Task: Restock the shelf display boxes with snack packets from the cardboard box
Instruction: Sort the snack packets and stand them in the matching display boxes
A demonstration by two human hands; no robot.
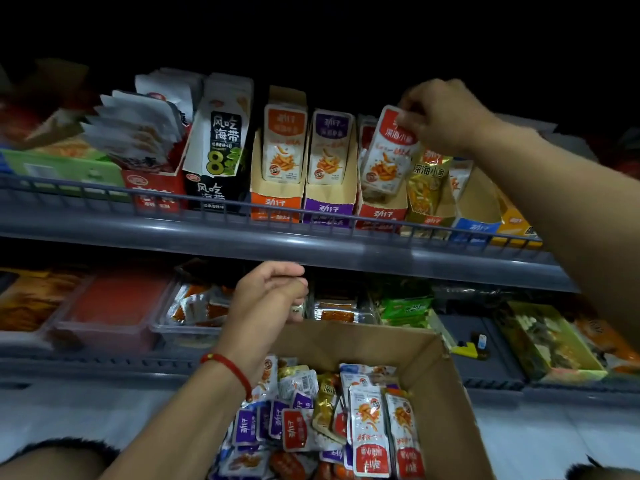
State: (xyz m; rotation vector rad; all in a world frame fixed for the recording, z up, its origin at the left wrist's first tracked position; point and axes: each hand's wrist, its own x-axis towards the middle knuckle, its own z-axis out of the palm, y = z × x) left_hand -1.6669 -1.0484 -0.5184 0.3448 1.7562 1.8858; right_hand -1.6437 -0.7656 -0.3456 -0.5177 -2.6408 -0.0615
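Right hand (441,114) pinched red packet (384,152) over red display box (381,213); seat upright, label forward. Left hand (266,299) curled, contents indiscernible.

Black display box (221,133) on upper shelf is showing "风吃海带" in white w/ a big green "8"; same words are repeating lower on its front. Orange display box (275,202), purple display box (327,207) & red display box (381,213) are each showing brand "劲仔". Red-topped packet (388,150) in right hand (440,116) is reading "深海小鱼"; gold packet (427,174) beside it is reading the same. Other print too blurred.
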